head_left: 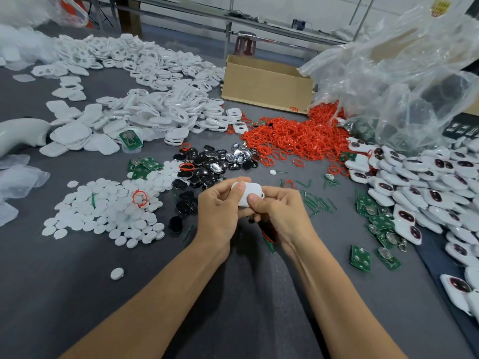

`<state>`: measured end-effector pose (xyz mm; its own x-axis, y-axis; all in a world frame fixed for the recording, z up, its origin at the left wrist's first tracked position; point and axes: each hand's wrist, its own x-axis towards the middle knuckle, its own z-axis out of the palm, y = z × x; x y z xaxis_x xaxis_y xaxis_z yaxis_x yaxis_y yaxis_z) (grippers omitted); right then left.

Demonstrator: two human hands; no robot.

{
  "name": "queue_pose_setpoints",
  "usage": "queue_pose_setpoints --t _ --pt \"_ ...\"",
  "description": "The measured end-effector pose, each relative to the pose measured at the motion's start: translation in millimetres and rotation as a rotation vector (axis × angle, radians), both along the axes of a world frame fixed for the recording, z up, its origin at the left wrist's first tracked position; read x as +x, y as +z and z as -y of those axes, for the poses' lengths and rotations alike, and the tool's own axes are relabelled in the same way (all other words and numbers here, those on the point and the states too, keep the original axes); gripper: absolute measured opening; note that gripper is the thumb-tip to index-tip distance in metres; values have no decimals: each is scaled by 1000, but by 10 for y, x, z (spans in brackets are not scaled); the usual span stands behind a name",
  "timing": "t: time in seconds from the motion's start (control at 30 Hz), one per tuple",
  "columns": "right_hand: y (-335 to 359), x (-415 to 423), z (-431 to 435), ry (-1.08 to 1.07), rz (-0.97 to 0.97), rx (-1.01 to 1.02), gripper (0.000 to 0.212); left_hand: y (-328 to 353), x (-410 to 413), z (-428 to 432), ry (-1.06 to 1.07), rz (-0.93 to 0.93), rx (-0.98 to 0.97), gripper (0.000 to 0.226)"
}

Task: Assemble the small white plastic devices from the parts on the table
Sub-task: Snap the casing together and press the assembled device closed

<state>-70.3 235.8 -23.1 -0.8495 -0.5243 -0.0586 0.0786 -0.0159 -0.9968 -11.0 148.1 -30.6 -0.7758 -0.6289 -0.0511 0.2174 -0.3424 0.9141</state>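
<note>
Clearly midway: both hands, left hand (pixel 219 211) and right hand (pixel 278 216), pinch one white device (pixel 247 194); finished devices (pixel 425 187) crowd the desk's right edge, loose shells (pixel 145 81) remain far left.

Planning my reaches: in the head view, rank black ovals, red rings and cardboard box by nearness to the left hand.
1. black ovals, just beyond the left hand
2. red rings, ahead right
3. cardboard box, far back

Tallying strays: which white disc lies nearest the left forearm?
The lone white disc on bare table beside that forearm; the others lie farther up, around the disc pile.
</note>
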Motion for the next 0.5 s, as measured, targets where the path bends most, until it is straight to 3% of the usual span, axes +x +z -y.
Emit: queue_pose_setpoints --t 0.13,0.23,0.33,0.4,0.5 --pt "-36 37 81 -41 -148 17 21 5 0 17 -15 -34 61 18" --pt "-55 44 123 -173 -565 237 26 23 -36 19 -34 -67 154 17" --pt "-62 94 117 -311 -895 271 29 20 -53 30 -141 -138 250 9" --pt "-74 73 100 -371 -979 238 35 13 -54 29 -210 -177 275 14" --pt "-42 43 75 -318 -893 197 49 21 -53 65 -170 -180 319 33"
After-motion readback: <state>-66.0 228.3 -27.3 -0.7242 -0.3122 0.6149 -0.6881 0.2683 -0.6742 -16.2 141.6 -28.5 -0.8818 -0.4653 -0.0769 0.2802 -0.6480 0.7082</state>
